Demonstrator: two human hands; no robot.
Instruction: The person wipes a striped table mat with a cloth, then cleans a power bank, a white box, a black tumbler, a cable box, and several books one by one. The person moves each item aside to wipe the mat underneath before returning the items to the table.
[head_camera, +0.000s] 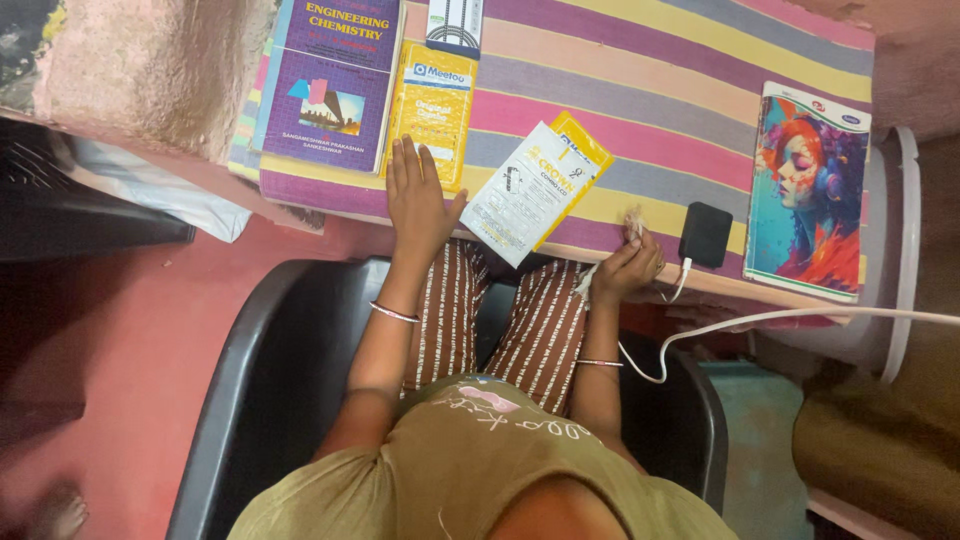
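The left hand (420, 195) lies open and flat at the table's (650, 90) front edge beside an unopened white packet (520, 195), while the right hand (628, 265) pinches a small fluffy tuft (634, 218).

Worktop (700, 90) covered in matt woven striped cloth. Yellow pouch (432, 115) and white packet (525, 195), frame centre: glossy plastic film. Purple book (330, 85), upper left: semi-gloss paper cover. Colourful notebook (808, 190), right: glossy card. Black charger (705, 234): matt plastic. Chair (280, 390): smooth dark moulded plastic.
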